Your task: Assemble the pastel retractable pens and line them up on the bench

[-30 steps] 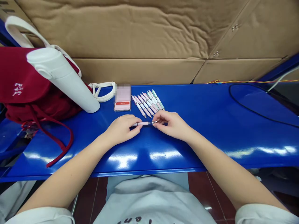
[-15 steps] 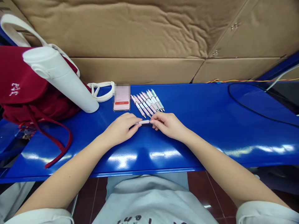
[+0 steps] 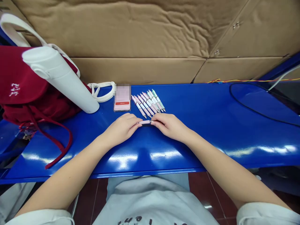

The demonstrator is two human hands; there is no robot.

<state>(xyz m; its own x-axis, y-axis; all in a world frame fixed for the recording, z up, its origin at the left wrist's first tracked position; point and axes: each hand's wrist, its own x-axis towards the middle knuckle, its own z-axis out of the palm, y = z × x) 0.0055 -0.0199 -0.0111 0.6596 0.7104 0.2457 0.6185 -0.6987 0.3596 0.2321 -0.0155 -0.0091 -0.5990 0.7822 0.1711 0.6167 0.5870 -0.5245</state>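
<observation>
Left hand (image 3: 122, 129) and right hand (image 3: 168, 126) rest palm-down on the bench, facing each other. Between them, a pink pen (image 3: 144, 122) with a smooth, slim barrel lies crosswise, its metal tip toward the right. Left fingers (image 3: 133, 125) are curled over the barrel end; right fingers (image 3: 156, 123) are closed around the tip end. Both hands grasp the pen, neither released nor tightly clenched. Whether the pen touches the bench cannot be told.

Just beyond the hands, a row of pens (image 3: 148, 104) lies side by side on the glossy blue metal bench (image 3: 222, 106), slanted, with metal tips toward the hands and barrels in pale pink and pale green. Left of the row is a phone (image 3: 122, 107), its screen blurred. Further left, a white cylindrical bottle (image 3: 58, 78) leans across a soft red cloth bag (image 3: 25, 93), with a white strap (image 3: 100, 92) beside it. A thin black cable (image 3: 253, 106) loops on the right, and cardboard sheets (image 3: 131, 31) line the wall behind.
</observation>
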